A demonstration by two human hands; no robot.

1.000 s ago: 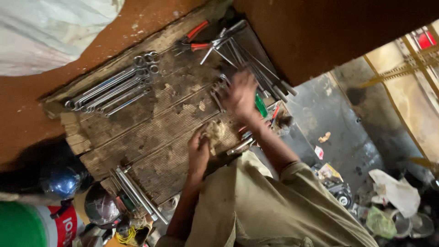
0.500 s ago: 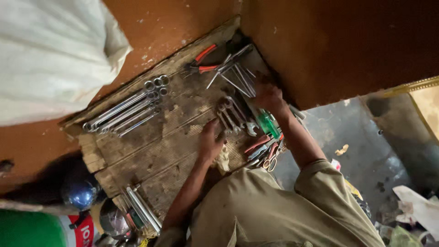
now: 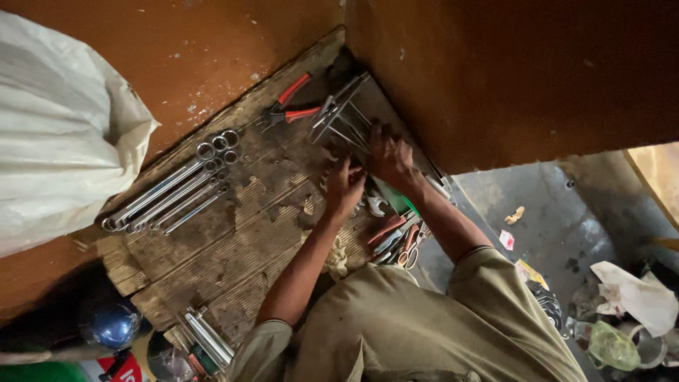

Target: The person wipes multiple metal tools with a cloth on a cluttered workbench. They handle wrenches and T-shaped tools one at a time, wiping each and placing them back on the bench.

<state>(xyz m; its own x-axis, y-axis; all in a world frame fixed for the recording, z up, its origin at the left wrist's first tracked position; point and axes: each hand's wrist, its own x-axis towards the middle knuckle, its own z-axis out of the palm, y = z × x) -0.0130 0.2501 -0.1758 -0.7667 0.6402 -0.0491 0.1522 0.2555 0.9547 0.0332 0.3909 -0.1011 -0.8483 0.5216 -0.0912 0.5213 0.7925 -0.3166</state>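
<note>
head | both hands on loose wrenches | steel, dull, heaped

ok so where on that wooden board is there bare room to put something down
The widest bare patch lies mid-board, between the row of spanners and the left hand. It is crowded around both hands, the right hand included: loose spanners, red-handled pliers, and scissors.

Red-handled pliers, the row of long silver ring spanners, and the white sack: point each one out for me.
Red-handled pliers point(image 3: 288, 104), head view, on the handles.
Row of long silver ring spanners point(image 3: 170, 189), head view, mid-shafts.
White sack point(image 3: 56, 134), head view, its middle.
</note>
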